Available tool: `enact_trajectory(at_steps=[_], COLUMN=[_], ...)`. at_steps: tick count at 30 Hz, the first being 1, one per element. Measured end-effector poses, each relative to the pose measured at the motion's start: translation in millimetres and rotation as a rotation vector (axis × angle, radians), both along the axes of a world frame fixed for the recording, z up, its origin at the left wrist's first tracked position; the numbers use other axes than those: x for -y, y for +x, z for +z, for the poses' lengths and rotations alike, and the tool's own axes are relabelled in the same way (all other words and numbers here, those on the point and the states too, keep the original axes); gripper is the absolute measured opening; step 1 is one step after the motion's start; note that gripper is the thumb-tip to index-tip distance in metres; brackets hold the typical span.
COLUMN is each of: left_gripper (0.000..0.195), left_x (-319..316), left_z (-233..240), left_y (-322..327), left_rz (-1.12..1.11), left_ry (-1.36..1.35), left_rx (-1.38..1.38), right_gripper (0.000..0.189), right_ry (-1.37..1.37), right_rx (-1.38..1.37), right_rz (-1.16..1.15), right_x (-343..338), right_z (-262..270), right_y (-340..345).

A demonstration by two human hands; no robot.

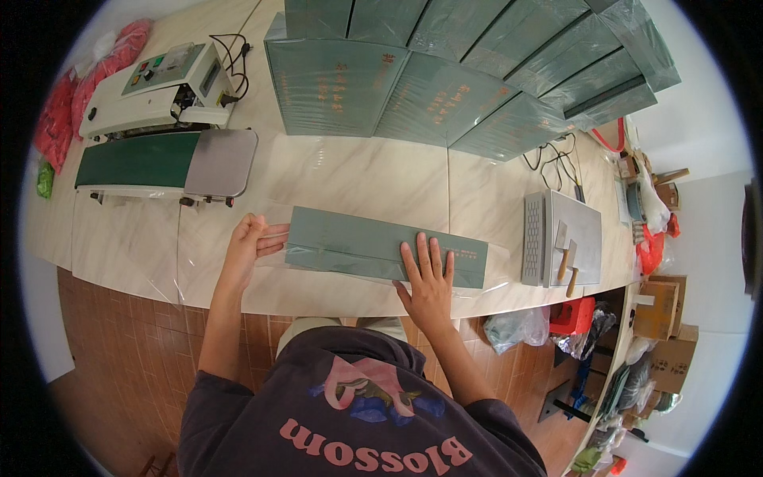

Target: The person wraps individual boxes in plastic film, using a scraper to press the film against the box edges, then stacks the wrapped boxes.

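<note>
A long flat grey-green box lies on the marble-patterned table, inside a clear plastic film sleeve that extends past both its ends. My left hand pinches the sleeve's loose film at the box's left end, two fingers reaching to the box edge. Spread flat on the box's right half is my right hand, its thumb by the near edge. Behind stand several wrapped grey-green boxes in a stack, with orange writing on their fronts.
A band sealing machine with a green conveyor belt stands at the left. Right of the box is a metal hot plate with two wooden-handled scrapers on it. Bags and cardboard boxes fill the far right.
</note>
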State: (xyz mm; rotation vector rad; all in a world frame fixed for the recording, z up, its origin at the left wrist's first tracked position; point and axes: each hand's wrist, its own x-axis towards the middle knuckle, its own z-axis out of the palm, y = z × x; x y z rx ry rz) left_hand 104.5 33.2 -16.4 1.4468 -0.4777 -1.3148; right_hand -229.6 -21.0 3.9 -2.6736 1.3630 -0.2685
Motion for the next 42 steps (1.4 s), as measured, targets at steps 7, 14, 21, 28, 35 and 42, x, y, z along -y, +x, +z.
enact_trajectory(at_steps=[7, 14, 21, 28, 35, 42], left_gripper=[0.021, 0.053, 0.079, 0.079, 0.079, 0.075], left_x=[5.3, 47.6, 49.1, 52.2, 54.7, 57.5], left_z=[-1.8, 54.9, 17.0, 28.2, 38.0, 46.3], left_y=[-4.1, -106.7, -145.1, -145.0, -148.5, -149.1], left_rz=[0.390, -0.603, -0.961, -0.999, -1.040, -1.037], left_ry=[-0.320, -0.652, -0.592, -0.526, -0.480, -0.458], left_rx=[0.614, 1.202, 1.392, 1.433, 1.355, 1.353], right_gripper=[0.083, 0.085, 0.082, 0.079, 0.049, 0.013], right_ry=[0.010, -0.011, 0.031, 0.029, 0.444, 0.386], right_rx=[-0.028, 0.013, 0.055, 0.308, 1.153, 0.842], right_rz=[0.005, 0.012, 0.006, -0.207, -0.736, -0.607], right_x=[-0.4, 0.6, 1.9, 0.3, 8.5, 9.5], right_z=[-0.7, -1.5, -5.6, 28.5, -1.2, 4.3], right_y=[0.1, -0.1, -6.0, -57.9, -139.4, -164.4])
